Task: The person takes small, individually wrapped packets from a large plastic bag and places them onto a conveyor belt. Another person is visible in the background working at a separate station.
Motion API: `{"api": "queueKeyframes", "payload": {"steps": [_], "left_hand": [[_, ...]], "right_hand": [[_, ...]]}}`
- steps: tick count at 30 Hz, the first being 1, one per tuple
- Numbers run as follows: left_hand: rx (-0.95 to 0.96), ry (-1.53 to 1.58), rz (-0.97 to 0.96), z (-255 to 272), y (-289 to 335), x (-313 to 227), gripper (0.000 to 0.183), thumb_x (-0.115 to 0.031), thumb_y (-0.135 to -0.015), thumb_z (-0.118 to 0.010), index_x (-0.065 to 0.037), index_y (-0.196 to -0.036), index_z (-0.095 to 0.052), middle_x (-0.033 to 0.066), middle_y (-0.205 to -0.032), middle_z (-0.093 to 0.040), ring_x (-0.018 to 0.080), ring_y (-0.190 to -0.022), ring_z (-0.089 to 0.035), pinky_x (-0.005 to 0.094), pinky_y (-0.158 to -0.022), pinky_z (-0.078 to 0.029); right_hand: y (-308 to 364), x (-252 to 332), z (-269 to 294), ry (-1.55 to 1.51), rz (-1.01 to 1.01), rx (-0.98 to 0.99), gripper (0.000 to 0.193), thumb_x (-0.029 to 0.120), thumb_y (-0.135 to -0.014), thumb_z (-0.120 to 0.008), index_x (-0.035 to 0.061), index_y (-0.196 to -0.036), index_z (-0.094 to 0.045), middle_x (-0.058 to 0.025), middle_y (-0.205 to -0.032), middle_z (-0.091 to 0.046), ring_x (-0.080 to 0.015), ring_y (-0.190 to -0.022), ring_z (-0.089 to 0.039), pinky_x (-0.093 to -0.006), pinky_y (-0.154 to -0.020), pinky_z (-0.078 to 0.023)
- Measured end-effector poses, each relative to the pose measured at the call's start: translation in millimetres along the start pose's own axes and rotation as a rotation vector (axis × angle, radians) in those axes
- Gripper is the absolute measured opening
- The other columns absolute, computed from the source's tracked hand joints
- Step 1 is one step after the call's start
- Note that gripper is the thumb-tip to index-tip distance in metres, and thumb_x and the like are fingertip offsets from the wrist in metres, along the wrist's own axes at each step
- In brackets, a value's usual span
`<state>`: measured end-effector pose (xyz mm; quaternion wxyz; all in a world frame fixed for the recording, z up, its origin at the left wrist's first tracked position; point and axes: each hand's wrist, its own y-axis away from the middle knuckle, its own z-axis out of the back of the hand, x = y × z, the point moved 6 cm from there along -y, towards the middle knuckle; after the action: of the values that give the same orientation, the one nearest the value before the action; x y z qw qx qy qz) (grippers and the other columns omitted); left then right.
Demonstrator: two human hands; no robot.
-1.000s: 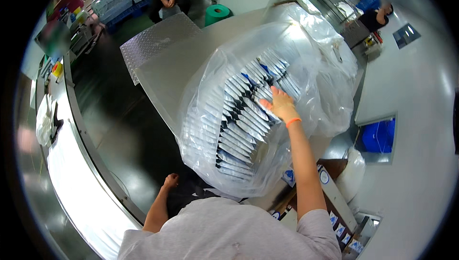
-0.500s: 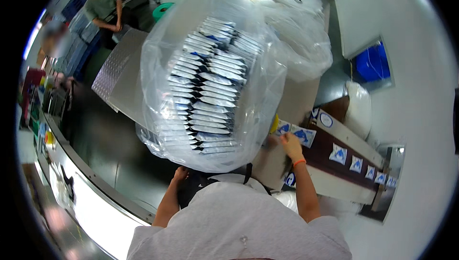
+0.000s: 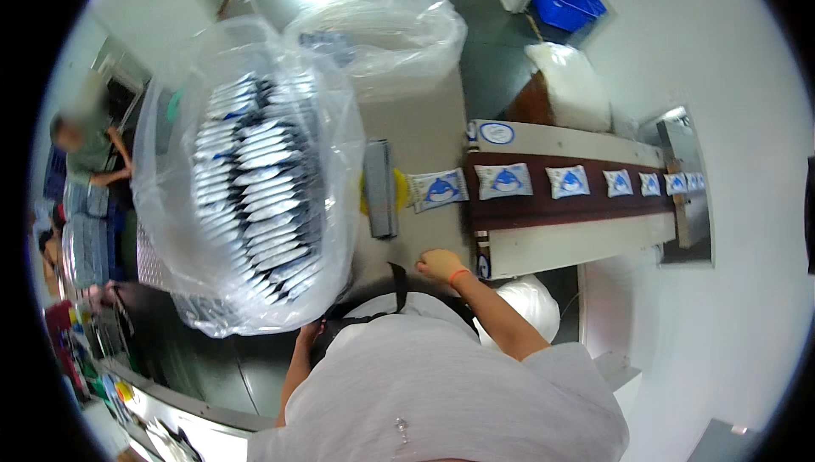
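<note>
My right hand (image 3: 438, 265) is curled closed over the grey table (image 3: 414, 135), near the end of the conveyor and close to my body. Nothing shows in its fingers. My left hand (image 3: 312, 331) is low by my waist, at the near edge of a large clear plastic bag (image 3: 340, 245); its fingers are mostly hidden. Inside the bag, small silvery packets (image 3: 272, 180) stand in tight rows. A white packet with a blue whale picture (image 3: 440, 189) lies at the belt's end, beside a grey block-like piece (image 3: 381, 190) with yellow parts.
Several whale packets (image 3: 569, 181) lie spaced along the dark red conveyor belt (image 3: 586, 209). More clear plastic (image 3: 382, 25) is heaped at the table's far end. A blue basket (image 3: 567, 2) and a white sack (image 3: 570, 84) stand beyond. Another person (image 3: 89, 152) is at the left.
The view has turned rightward, so the bag appears further left. My right hand has drawn back from the packets at the belt's end towards my body. My left hand stays low.
</note>
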<state>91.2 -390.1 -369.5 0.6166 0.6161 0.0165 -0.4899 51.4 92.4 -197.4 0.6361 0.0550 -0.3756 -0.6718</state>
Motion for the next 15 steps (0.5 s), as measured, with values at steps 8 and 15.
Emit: {"api": "queueKeyframes", "payload": {"steps": [8,15], "left_hand": [[-0.139,0.109,0.318,-7,2,26,0.03,-0.037,-0.094,-0.058,-0.008,-0.092,-0.066,0.0039,-0.067,-0.056,0.0149,-0.052,-0.052,0.0307,-0.044,-0.042],[-0.16,-0.073,0.205,-9,32,20,0.032,-0.035,-0.09,-0.06,-0.009,-0.105,-0.071,0.0079,-0.088,-0.069,0.0195,-0.065,-0.063,0.0325,-0.048,-0.05]], "right_hand": [[11,-16,166,-0.219,0.247,-0.226,0.033,0.036,-0.092,-0.053,0.0056,-0.097,-0.065,-0.0196,-0.093,-0.068,-0.0389,-0.091,-0.064,-0.0466,-0.081,-0.05],[39,-205,312,-0.109,-0.044,-0.443,0.027,0.026,-0.088,-0.057,0.0062,-0.102,-0.068,-0.0147,-0.106,-0.068,-0.0322,-0.101,-0.063,-0.0403,-0.09,-0.049]]}}
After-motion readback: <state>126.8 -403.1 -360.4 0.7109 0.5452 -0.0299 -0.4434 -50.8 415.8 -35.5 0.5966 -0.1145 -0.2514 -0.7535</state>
